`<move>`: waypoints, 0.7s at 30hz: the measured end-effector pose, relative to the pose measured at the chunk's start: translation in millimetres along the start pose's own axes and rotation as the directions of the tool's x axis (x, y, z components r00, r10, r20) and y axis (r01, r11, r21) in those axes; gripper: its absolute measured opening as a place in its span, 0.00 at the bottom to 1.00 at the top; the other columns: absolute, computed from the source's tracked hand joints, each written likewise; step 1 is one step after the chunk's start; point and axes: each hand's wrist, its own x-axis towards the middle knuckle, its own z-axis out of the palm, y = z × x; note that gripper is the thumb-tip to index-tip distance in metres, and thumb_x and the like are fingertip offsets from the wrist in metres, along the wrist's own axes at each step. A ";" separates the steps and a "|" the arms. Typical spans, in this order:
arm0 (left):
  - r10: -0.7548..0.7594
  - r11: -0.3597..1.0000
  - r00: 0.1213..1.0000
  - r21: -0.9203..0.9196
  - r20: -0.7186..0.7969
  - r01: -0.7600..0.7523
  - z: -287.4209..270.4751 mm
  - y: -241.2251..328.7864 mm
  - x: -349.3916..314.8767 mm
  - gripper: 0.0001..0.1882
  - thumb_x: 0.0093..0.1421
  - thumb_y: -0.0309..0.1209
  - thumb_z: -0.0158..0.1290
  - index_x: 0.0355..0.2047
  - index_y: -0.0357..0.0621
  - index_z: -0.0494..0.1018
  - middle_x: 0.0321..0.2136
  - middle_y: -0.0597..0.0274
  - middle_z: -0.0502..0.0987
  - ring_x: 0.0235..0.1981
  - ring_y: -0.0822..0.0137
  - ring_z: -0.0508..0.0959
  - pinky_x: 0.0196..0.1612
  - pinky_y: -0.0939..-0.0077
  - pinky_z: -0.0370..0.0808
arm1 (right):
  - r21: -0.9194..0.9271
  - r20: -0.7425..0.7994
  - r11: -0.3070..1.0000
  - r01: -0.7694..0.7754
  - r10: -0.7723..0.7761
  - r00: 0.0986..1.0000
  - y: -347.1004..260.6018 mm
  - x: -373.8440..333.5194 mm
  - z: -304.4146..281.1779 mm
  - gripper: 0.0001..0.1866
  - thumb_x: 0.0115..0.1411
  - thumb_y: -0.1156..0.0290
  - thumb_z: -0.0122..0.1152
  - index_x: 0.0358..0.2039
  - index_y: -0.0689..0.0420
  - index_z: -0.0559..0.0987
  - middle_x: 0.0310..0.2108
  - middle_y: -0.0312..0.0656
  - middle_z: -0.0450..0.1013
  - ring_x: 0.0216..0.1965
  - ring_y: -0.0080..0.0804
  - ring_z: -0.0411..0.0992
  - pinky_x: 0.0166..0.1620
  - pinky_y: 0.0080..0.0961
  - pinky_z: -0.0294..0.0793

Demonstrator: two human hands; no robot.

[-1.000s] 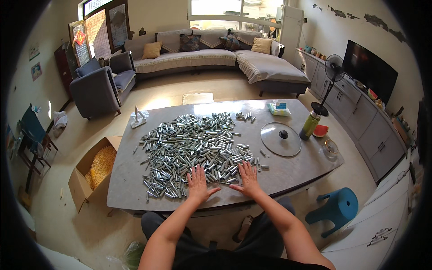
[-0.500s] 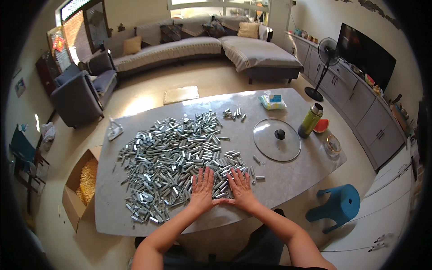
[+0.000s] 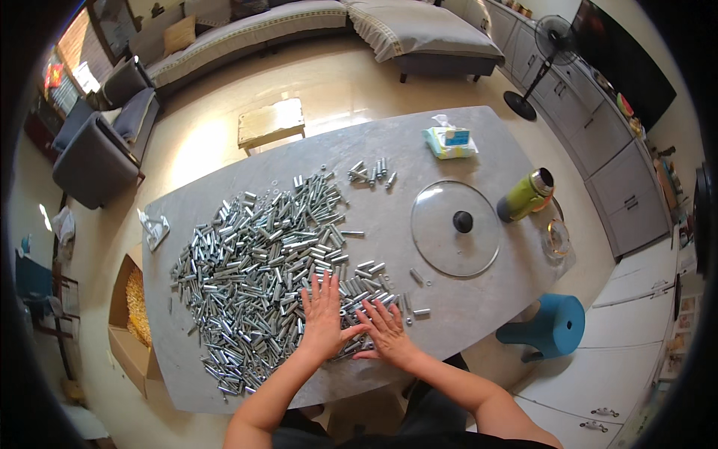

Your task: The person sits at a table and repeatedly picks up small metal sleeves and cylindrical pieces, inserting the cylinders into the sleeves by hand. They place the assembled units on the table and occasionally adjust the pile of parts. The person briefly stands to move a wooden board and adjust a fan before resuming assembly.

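A wide heap of silvery metal sleeves and bolts covers the left and middle of the grey table. Flat against the heap's near right side lies my left hand, palm down with fingers spread. My right hand rests just beside it, also open, its fingers slanting up and left over the pieces at the heap's edge. The left thumb points toward the right hand. Neither hand grips anything; pieces under the palms are hidden. Beyond the right fingertips lie a few loose sleeves and small nuts or washers.
A glass lid with a black knob lies right of the heap. Past it stand a green flask, a glass ashtray-like dish and a wipes pack. A small separate bolt group lies at the back. A blue stool stands right.
The view has shifted and tilted downward. My thumbs, which met tip to tip, are now offset, the left one higher. My right hand's fingers have turned more to the left.
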 end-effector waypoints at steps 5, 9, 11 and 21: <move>-0.085 0.994 0.996 0.068 0.036 0.082 -26.6 33.1 3.9 0.59 0.44 0.63 0.53 0.62 0.31 0.41 0.63 0.41 0.40 0.65 0.44 0.37 0.62 0.46 0.34 | 0.150 0.016 0.967 -0.205 0.205 0.979 13.6 -12.6 -70.8 0.50 0.45 0.41 0.61 0.61 0.56 0.55 0.64 0.48 0.44 0.66 0.44 0.38 0.64 0.45 0.34; -0.102 0.989 0.991 0.112 0.085 0.092 -61.6 87.6 11.3 0.59 0.45 0.61 0.54 0.62 0.31 0.40 0.64 0.41 0.38 0.65 0.44 0.36 0.62 0.46 0.33 | 0.190 -0.025 0.889 -0.416 0.428 0.904 44.7 -57.4 -156.4 0.46 0.49 0.43 0.58 0.62 0.56 0.54 0.65 0.51 0.40 0.65 0.49 0.38 0.63 0.47 0.37; -0.089 0.988 0.992 0.134 0.091 0.076 -80.6 126.8 22.0 0.58 0.45 0.60 0.54 0.62 0.32 0.40 0.64 0.41 0.37 0.65 0.43 0.36 0.62 0.46 0.33 | 0.189 -0.061 0.820 -0.540 0.558 0.827 63.6 -89.2 -202.7 0.45 0.51 0.43 0.57 0.62 0.56 0.54 0.65 0.50 0.40 0.65 0.49 0.38 0.63 0.47 0.37; 0.237 0.969 0.969 0.058 0.071 -0.241 -117.0 374.8 117.0 0.57 0.45 0.57 0.57 0.63 0.35 0.39 0.64 0.42 0.38 0.65 0.43 0.36 0.62 0.45 0.34 | 0.184 -0.349 0.604 -0.775 0.777 0.523 170.7 -236.0 -394.0 0.39 0.54 0.48 0.56 0.60 0.57 0.57 0.64 0.50 0.42 0.64 0.51 0.42 0.62 0.48 0.42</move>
